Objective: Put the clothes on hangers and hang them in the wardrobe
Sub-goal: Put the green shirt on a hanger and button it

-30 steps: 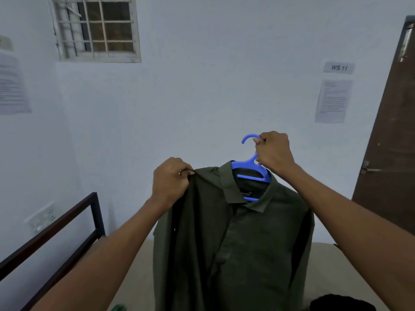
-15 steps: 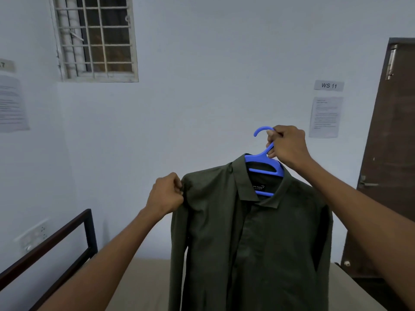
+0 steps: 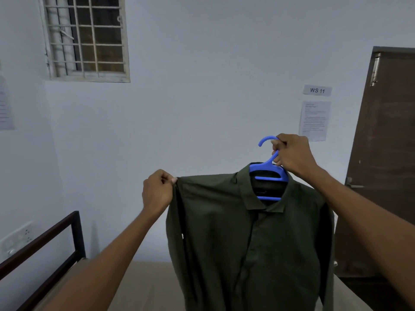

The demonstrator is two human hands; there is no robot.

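A dark olive-green shirt (image 3: pixel 249 239) hangs on a blue plastic hanger (image 3: pixel 268 170), held up in front of me in the head view. My right hand (image 3: pixel 292 156) grips the hanger's neck just below its hook. My left hand (image 3: pixel 158 191) pinches the shirt's left shoulder seam and holds it out to the side. The collar sits around the hanger's bars. The hanger's arms are hidden inside the shirt. No wardrobe is in view.
A dark metal bed rail (image 3: pixel 42 250) runs along the lower left, with a tan mattress (image 3: pixel 146 286) below the shirt. A brown door (image 3: pixel 386 158) stands at the right. A barred window (image 3: pixel 86 38) and wall notices (image 3: pixel 314 120) are on the pale wall.
The shirt and hanger have shifted to the right and up. My left hand has drawn the shoulder outward, so the shirt now hangs spread wider. The camera has tilted up.
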